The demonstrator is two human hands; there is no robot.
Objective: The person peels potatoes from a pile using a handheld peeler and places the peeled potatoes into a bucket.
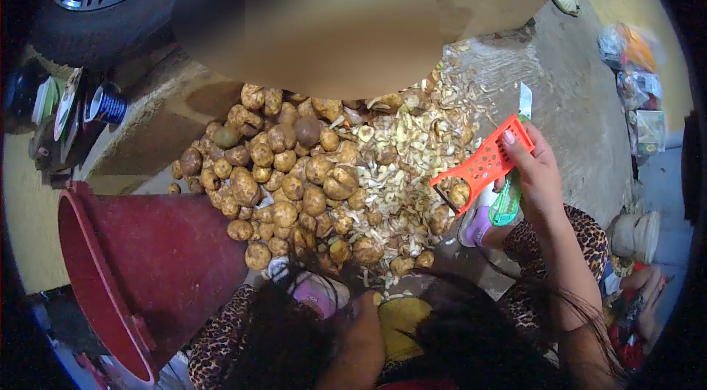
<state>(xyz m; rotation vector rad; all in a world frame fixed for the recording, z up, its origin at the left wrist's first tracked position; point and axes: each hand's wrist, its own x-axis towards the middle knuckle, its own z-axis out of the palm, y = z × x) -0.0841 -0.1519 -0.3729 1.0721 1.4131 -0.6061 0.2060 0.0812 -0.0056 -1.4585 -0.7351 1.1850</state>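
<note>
And here's the orange peeler (pixel 482 166), out at 3 o'clock, up off the floor (pixel 582 88), in the right hand (pixel 543 176)! That hand is closed on the wide end, thumb pressed on top, fingers tucked underneath, while the forked end with its thin blade slants away towards the potatoes. It looks light and stiff, plastic by the look of it; the broad end is the place to hold, fingers well off that blade.

Down to 6 o'clock, the left hand (pixel 364 309), low in view with dark hair hanging close by: how far open it is, or whether it grips anything, I cannot tell.

Over at 9 o'clock, a great heap of potatoes (pixel 314 199), firm and fairly weighty, I'd say, round enough to roll if nudged; best cupped around the middle. From 12 round to 3, the peelings (pixel 412 139), thin, limp and probably slippery underfoot!

What's in the way? A shoe (pixel 477 228) at 4 o'clock, crowding the peeler from below, with a green latticed thing (pixel 506 204) beside it. At 2 o'clock a pale blade (pixel 525 100) points upward just past the fingertips, so care there! The big red bucket (pixel 162 265) fills 8 o'clock, hemming in the heap, and a tyre (pixel 96 36) looms at 10.
</note>
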